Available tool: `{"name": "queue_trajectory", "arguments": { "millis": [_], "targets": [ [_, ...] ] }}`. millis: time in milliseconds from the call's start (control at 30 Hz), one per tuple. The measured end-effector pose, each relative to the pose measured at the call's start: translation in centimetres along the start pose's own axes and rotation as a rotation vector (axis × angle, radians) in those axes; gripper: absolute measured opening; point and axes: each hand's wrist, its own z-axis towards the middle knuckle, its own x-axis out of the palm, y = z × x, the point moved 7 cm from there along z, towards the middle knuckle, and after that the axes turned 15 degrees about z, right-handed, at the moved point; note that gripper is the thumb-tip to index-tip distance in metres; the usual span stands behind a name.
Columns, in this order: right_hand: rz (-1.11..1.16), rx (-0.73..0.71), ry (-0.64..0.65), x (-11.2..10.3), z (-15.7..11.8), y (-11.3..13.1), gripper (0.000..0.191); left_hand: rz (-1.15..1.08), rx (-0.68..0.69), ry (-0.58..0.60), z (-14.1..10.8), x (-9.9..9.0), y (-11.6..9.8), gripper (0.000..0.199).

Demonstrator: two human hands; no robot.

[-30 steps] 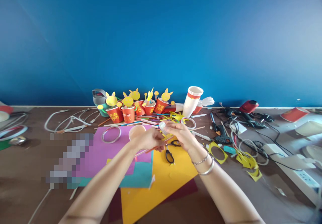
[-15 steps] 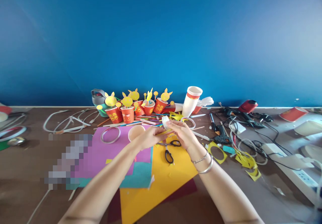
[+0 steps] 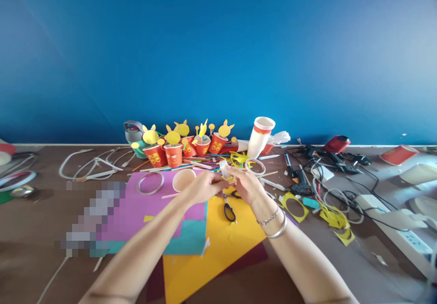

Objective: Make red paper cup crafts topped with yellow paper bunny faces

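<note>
My left hand [image 3: 204,186] is closed in a pinch over the orange paper. A thin pale stick [image 3: 170,196] runs behind its wrist and appears to pass through its fingers. My right hand [image 3: 248,183] faces it, closed around a small white ribbed piece [image 3: 224,168] whose kind I cannot make out. A bit of yellow shows between the two hands, mostly hidden by fingers. Black-handled scissors [image 3: 229,212] lie just below, on the orange paper [image 3: 218,254]. A paper cup [image 3: 183,180] sits behind my left forearm on purple paper [image 3: 136,217].
Several red cups with yellow paper figures [image 3: 173,154] stand along the wall, beside tall stacked cups [image 3: 258,142]. A glue gun [image 3: 302,183], yellow cut scraps [image 3: 294,207], cables and a power strip [image 3: 403,235] lie at right. Tape rings [image 3: 150,183] lie about.
My right hand has shifted slightly down, with the white piece. The yellow strip between my hands is now mostly covered. The pale stick shows left of my left wrist, and a purple strip beside my right forearm.
</note>
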Motion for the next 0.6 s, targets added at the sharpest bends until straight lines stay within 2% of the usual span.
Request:
{"name": "queue_trajectory", "arguments": {
  "millis": [133,200,433,500,600],
  "targets": [
    [0.019,0.117,0.089,1.0,-0.5,-0.7,0.037,0.023,0.024,0.06,0.1,0.8,0.0,0.037],
    [0.014,0.116,0.112,1.3,-0.7,-0.3,0.036,0.056,0.029,0.061,0.2,1.1,0.1,0.038],
    [-0.182,-0.118,0.106,1.1,-1.2,1.8,0.034,0.013,-0.041,-0.059,1.1,1.0,1.9,0.042],
    [-0.278,-0.165,0.11,1.3,-1.5,2.2,0.035,0.016,-0.087,-0.108,1.2,0.5,2.2,0.04],
    [-0.472,-0.254,0.121,1.8,-2.1,2.9,0.026,-0.044,-0.113,-0.185,1.0,-0.4,2.1,0.035]
  ]
}}
